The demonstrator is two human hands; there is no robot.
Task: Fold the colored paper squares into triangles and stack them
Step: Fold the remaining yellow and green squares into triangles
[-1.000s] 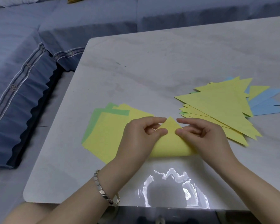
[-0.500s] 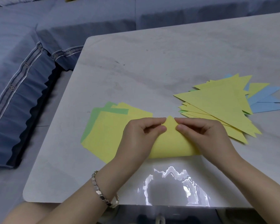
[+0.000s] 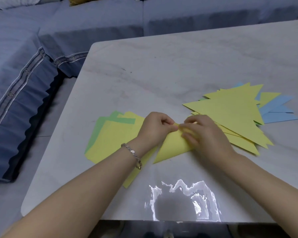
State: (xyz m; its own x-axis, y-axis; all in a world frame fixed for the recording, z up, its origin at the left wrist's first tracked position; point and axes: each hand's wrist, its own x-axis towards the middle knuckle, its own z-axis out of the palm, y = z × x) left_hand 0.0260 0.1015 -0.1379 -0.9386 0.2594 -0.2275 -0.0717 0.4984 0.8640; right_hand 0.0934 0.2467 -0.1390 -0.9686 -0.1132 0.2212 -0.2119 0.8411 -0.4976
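Observation:
A yellow paper sheet (image 3: 172, 148) lies half-folded in front of me, its two far corners brought together. My left hand (image 3: 155, 129) and my right hand (image 3: 203, 134) both pinch those joined corners at the top of the fold. The lower part of the sheet bulges loosely above the table. To the left lies a pile of flat paper squares (image 3: 113, 136), yellow on top with green edges showing beneath. To the right sits the stack of folded triangles (image 3: 230, 110), mostly yellow, with blue ones (image 3: 279, 112) sticking out at its far side.
The pale marble-look table (image 3: 162, 69) has a rounded corner at the far left and a bright glare patch near its front edge. A blue sofa (image 3: 33, 74) wraps round the table's left and far sides.
Both hands have closed in on the tip of the yellow sheet, covering the point that showed between them before. The sheet's lower left corner now sticks out as a sharper point.

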